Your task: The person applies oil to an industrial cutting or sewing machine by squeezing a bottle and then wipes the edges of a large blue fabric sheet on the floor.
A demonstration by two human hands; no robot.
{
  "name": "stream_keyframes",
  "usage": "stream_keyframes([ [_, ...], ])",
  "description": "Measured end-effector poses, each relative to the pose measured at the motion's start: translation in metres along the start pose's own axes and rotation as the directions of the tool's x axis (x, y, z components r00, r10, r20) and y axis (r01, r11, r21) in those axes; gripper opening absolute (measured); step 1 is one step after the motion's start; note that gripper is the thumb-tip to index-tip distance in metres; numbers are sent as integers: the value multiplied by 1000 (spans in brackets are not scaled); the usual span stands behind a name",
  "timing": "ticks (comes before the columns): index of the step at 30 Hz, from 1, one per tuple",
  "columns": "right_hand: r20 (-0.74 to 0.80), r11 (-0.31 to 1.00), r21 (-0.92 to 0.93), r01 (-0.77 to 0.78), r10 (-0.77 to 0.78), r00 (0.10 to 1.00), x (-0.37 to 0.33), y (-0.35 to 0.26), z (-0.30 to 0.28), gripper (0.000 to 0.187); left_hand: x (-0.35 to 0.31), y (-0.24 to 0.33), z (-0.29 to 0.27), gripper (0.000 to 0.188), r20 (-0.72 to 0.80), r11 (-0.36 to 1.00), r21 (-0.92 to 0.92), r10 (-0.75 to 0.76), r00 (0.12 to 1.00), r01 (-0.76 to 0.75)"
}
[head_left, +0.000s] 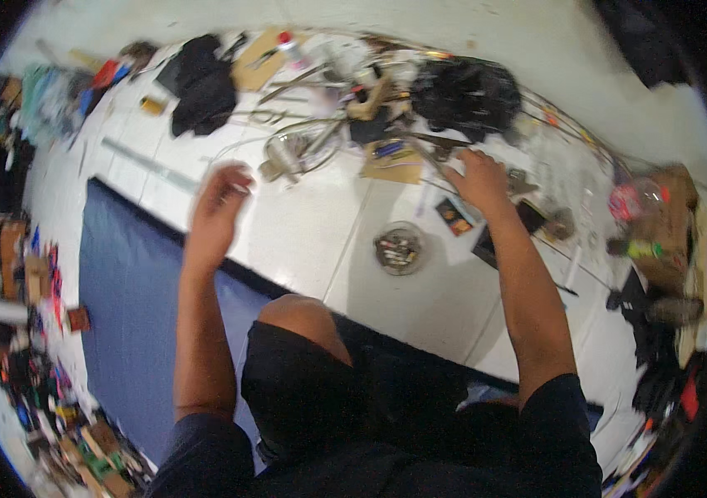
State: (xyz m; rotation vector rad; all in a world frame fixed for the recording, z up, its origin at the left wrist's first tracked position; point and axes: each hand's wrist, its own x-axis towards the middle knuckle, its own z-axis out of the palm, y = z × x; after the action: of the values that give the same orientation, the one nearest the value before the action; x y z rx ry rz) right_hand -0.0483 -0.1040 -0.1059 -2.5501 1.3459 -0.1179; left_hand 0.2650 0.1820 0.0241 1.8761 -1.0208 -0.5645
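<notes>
My left hand (222, 203) is raised over the white floor, blurred, with its fingers curled in. A small whitish bit shows at its fingertips, too smeared to name. My right hand (479, 178) reaches over the clutter at the far side, fingers bent down. A long greyish tool (426, 156) runs up to its thumb; what lies under the fingers is hidden. Below that hand rests a dark card-like packet (455, 216) with an orange print. A round dish of cigarette butts (398, 248) stands between my arms.
A blue mat (133, 315) with a dark edge lies at left. A coiled cable (320, 141), a piece of cardboard (392, 163) and a black plastic bag (465, 98) lie ahead. Black cloth (204, 87) is at far left; a plastic bottle (640, 199) is at right.
</notes>
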Motion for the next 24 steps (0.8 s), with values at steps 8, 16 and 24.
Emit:
stream_keyframes([
  [8,227,954,-296,55,14,974,28,18,58,38,-165,-179,34,93,660,578,722,-408,631,-381],
  [16,-62,963,161,214,-207,976,63,14,4,21,-143,-195,45,79,699,447,715,-436,567,-537],
  [24,23,965,74,251,-253,967,80,-1,-61,20,-208,-174,50,80,185,278,958,-408,894,-72],
])
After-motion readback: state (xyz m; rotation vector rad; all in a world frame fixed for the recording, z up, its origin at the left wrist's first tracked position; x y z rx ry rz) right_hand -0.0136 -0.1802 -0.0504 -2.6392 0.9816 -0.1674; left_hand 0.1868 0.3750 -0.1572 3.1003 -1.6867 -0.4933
